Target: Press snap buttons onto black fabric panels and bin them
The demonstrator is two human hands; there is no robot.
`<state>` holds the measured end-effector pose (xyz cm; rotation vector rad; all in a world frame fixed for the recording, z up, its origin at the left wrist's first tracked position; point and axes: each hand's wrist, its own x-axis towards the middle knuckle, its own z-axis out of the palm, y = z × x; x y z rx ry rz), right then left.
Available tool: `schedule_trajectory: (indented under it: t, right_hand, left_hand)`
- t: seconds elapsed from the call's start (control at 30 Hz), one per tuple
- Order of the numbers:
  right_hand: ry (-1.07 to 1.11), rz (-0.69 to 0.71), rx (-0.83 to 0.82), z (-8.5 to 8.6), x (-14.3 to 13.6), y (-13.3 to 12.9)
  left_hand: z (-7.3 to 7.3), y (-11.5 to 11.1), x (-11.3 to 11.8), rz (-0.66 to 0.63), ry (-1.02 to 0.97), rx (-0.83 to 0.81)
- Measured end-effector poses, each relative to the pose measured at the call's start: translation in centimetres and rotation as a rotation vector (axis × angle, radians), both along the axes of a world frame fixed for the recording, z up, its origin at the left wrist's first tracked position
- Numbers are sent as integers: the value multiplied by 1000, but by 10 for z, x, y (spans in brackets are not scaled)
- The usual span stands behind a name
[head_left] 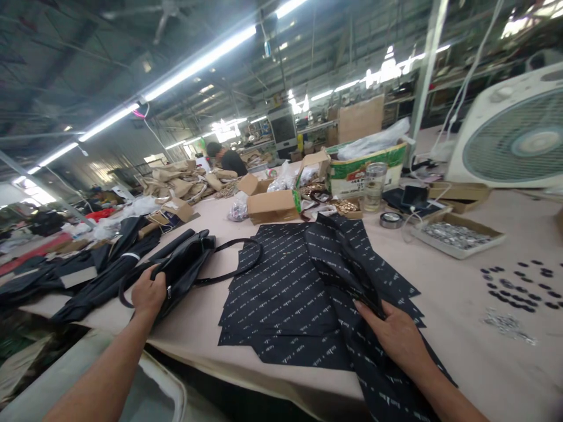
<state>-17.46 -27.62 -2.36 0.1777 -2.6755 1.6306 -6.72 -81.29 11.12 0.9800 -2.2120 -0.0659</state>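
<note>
My left hand [149,291] is closed on the edge of a black handbag [187,264], at the left of the table. The bag's thin strap loop [246,266] lies to its right on the tabletop. My right hand [398,334] pinches a folded piece of black printed fabric [338,275], thumb on top. That piece rises in a fold and hangs over the table's front edge. Beneath it, flat on the table, is a stack of black printed fabric sheets [277,293] with rows of small pale lettering. The fingertips of both hands are partly hidden by what they grip.
Black bag pieces [92,272] lie at the left. Behind the sheets stand an opened cardboard box [272,206], a glass jar [375,186] and a tape roll [391,220]. At right are a tray of metal parts [457,237], small black discs [510,299] and a fan [514,129].
</note>
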Motion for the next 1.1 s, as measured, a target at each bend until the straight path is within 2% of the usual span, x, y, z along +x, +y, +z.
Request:
schedule_trajectory:
  t: [0.2,0.33,0.47,0.53,0.63,0.7,0.77,0.93,1.0,1.1]
  right_hand:
    - [-21,-37,18,0,-1,-2]
    - [3,-52,31,2,0,-3]
    - [16,-56,57,4,1,-4]
    - [23,-57,50,4,2,-4]
    - [12,-74,53,2,1,-4]
    - [4,-87,61,0,1,-3]
    - [-4,-85,61,-1,1,-2]
    - [-30,-86,57,2,1,-3]
    - [-34,-105,56,4,-1,-4]
    - [-85,-130,10,6,-4,-2]
  left_hand:
    - [-4,-19,-30,74,27,93]
    - [-8,-23,-61,136,39,156]
    - [-5,-27,-97,181,28,186]
    - [-7,-26,-114,159,-24,188]
    - [-20,-16,-132,22,-170,153]
    - [-35,-6,-134,-96,-260,85]
    - [-52,3,-126,-171,-308,-4]
    - [-86,5,-88,-205,-380,-132]
    - [-92,1,-81,-234,-430,-140]
    - [-91,1,-87,-246,-433,-153]
